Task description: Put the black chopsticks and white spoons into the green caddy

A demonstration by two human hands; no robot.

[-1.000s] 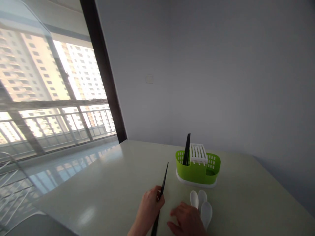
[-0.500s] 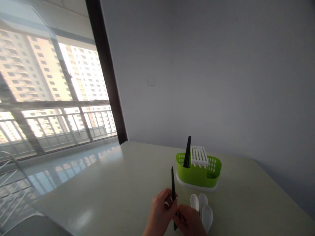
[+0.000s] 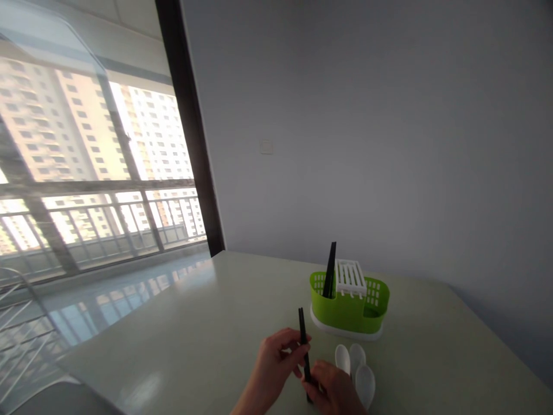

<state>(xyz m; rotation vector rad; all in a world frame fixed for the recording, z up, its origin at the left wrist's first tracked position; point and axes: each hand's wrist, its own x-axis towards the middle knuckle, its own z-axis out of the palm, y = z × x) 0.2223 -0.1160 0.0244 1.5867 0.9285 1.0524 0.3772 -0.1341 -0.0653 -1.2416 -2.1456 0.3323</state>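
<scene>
Between my two hands stands a pair of black chopsticks, tilted slightly, with the tops pointing away from me. My left hand pinches them around the middle. Lower down, my right hand has its fingers closed on the same chopsticks near their bottom end. Several white spoons lie on the table just right of my right hand, which partly covers them. Beyond the hands is a green utensil holder with a white base. More black chopsticks lean upright in its left compartment.
A white slatted rack sits across the middle of the holder. The pale table reaches back to a grey wall. At left are a large window and a metal rack; a grey chair edge shows at lower left.
The chopsticks have come slightly lower and nearer to me, and my left hand has shifted a little left. The camera view has tilted slightly.
</scene>
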